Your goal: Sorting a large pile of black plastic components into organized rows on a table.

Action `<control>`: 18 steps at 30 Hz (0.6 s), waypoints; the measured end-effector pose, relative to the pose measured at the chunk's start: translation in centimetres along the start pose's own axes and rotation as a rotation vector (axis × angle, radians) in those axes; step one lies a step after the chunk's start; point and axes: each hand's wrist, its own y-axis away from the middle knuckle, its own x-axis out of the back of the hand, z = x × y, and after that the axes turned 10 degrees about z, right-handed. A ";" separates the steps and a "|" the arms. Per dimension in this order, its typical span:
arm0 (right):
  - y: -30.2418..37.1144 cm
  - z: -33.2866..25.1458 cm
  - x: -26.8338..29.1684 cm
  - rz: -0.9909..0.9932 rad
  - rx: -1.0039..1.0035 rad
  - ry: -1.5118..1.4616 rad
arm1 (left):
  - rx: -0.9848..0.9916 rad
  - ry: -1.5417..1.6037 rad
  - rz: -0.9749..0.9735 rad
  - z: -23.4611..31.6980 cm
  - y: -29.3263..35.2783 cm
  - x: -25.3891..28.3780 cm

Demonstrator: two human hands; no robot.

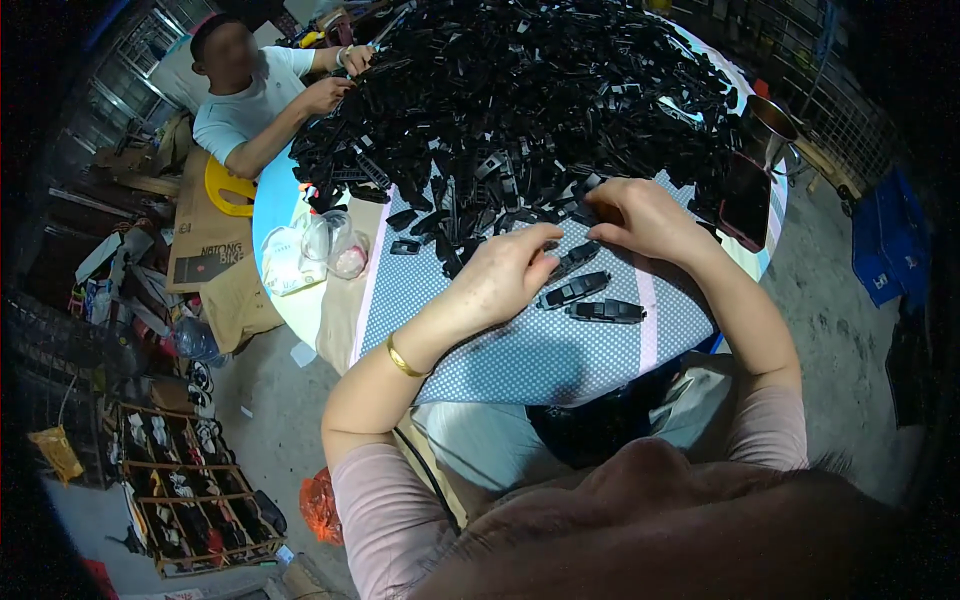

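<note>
Small black plastic parts (500, 100) lie heaped over the far side of the round table. At the near edge of the heap, my right hand (645, 220) bends its fingers and thumb around a black plastic part (580, 211), partly hidden. My left hand (505, 275) hovers to its left, its thumb and forefinger apart with nothing visible between them. Between and just below my hands, three longer black pieces lie in a slanting row on the dotted cloth: an upper one (575, 260), a middle one (575, 290) and a lower one (607, 312).
Across the table at the left, another person (250, 95) handles parts at the heap's edge. Clear plastic bags (345, 250) lie on the left rim. A dark phone (745, 205) and a metal funnel-shaped cup (770, 125) are at the right. A blue crate (890, 240) stands beyond.
</note>
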 end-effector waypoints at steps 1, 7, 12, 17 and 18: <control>0.1 0.3 -0.3 -0.003 0.069 0.061 | -0.040 0.089 0.051 0.1 -0.1 -0.3; 0.0 -0.1 0.2 -0.034 0.138 0.121 | -0.381 -0.168 -0.184 -0.7 -1.0 0.6; 0.0 0.0 0.5 -0.027 0.083 0.162 | -0.326 -0.179 -0.165 -0.5 -1.2 0.8; -0.1 -0.4 0.7 -0.009 0.143 -0.216 | -0.140 -0.177 -0.068 -0.7 -0.5 -0.4; 0.0 -0.2 0.4 -0.033 0.203 -0.285 | -0.159 -0.175 0.013 -1.0 -0.2 -0.9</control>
